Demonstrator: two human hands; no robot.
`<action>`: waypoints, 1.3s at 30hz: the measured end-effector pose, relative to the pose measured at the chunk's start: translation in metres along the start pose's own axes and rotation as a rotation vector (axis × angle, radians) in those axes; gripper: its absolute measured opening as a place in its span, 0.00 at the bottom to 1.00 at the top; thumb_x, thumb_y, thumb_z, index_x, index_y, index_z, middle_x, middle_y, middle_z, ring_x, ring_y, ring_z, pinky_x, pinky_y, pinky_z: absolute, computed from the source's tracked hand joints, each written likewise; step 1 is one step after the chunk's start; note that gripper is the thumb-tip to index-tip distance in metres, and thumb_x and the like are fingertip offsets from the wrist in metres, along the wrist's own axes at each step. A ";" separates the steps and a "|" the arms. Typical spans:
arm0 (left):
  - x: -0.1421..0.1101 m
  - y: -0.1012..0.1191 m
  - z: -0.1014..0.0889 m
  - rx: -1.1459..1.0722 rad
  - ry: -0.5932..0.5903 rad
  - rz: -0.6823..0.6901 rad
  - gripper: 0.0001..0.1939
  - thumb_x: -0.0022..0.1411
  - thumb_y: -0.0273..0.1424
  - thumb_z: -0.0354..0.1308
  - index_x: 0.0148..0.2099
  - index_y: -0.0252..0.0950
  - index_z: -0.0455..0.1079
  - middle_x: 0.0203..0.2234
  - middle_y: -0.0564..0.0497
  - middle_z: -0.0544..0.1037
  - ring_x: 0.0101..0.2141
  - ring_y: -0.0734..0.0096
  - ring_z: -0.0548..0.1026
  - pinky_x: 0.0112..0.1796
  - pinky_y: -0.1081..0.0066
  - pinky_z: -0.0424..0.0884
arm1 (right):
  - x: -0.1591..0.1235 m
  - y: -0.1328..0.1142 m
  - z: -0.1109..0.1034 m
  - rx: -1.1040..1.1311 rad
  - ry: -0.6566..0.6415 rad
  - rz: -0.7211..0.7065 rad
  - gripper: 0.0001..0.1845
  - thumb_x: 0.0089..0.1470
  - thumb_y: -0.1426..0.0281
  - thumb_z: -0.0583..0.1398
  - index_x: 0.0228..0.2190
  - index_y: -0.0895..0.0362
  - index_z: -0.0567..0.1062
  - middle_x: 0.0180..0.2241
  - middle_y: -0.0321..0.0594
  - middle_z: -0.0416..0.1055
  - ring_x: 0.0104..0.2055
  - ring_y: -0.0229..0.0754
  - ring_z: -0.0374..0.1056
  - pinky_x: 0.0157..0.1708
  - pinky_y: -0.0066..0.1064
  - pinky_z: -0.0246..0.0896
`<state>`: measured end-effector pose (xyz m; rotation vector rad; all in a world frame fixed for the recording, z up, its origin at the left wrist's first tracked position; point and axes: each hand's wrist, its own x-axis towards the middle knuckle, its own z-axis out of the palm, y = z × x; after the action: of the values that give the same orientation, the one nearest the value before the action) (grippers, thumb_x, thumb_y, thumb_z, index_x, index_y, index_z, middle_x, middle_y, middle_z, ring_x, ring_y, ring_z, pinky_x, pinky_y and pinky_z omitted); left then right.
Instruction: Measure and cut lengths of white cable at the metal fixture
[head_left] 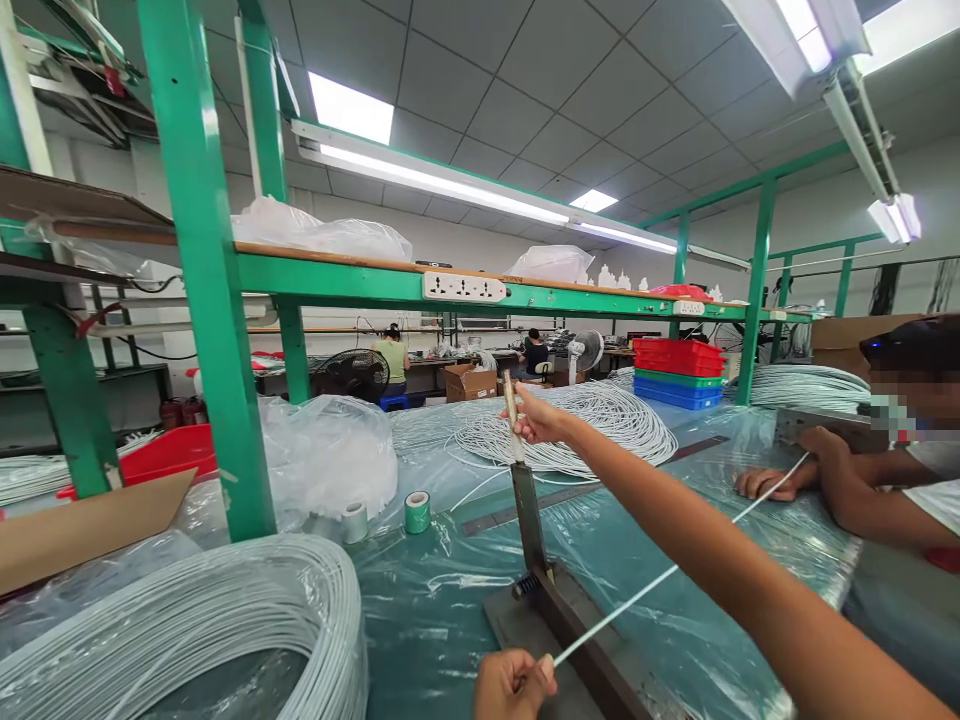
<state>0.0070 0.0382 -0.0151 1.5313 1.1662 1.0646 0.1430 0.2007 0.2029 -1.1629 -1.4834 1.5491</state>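
My left hand [514, 685] is at the bottom of the view, its fingers pinched on a thin white cable [630, 603]. From there the cable runs taut up to the right, passing behind my right forearm toward a co-worker's hands. My right hand [541, 415] is wrapped around the upper handle [512, 400] of a hand-lever cutter. That lever [528, 515] stands raised and nearly upright. Its metal base [577, 625] rests on the table just beyond my left hand. The lower end of the base is cut off by the frame.
A co-worker's hand [772, 484] rests on the table at right. Coiled white cable [330, 590] lies at front left; another coil [600, 425] lies behind the lever. Tape rolls [418, 512], a steel ruler [517, 508], plastic bags [330, 455] and stacked trays [677, 375] surround it. A green shelf post [217, 300] stands left.
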 end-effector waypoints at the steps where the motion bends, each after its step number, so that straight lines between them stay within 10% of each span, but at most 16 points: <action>1: -0.002 0.003 -0.001 -0.013 0.007 0.005 0.26 0.39 0.54 0.51 0.13 0.33 0.64 0.09 0.59 0.54 0.15 0.80 0.49 0.20 0.75 0.47 | -0.016 -0.001 -0.004 0.016 -0.013 -0.021 0.35 0.47 0.45 0.32 0.31 0.58 0.63 0.12 0.34 0.61 0.11 0.28 0.52 0.11 0.17 0.48; 14: -0.012 0.019 -0.004 0.116 -0.023 0.024 0.17 0.45 0.43 0.50 0.16 0.36 0.57 0.12 0.59 0.55 0.18 0.77 0.55 0.21 0.75 0.49 | -0.222 0.061 -0.009 0.124 -0.056 0.038 0.18 0.52 0.56 0.48 0.30 0.58 0.63 0.24 0.43 0.71 0.21 0.33 0.67 0.19 0.18 0.60; 23: -0.024 0.020 -0.006 0.562 0.008 0.219 0.17 0.56 0.36 0.41 0.20 0.37 0.62 0.15 0.53 0.67 0.20 0.72 0.63 0.23 0.74 0.50 | -0.239 0.079 -0.005 0.136 -0.007 0.067 0.09 0.50 0.65 0.54 0.29 0.59 0.65 0.23 0.39 0.69 0.16 0.29 0.62 0.15 0.16 0.59; 39: -0.001 0.011 -0.006 0.027 -0.082 0.024 0.27 0.40 0.56 0.48 0.16 0.35 0.61 0.12 0.58 0.57 0.18 0.76 0.55 0.22 0.75 0.49 | -0.239 0.072 -0.003 0.193 0.010 0.083 0.10 0.50 0.65 0.54 0.31 0.60 0.65 0.21 0.37 0.69 0.14 0.28 0.62 0.14 0.15 0.57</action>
<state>0.0036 0.0366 -0.0032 1.5989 1.1126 0.9966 0.2397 -0.0264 0.1653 -1.1286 -1.2619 1.6987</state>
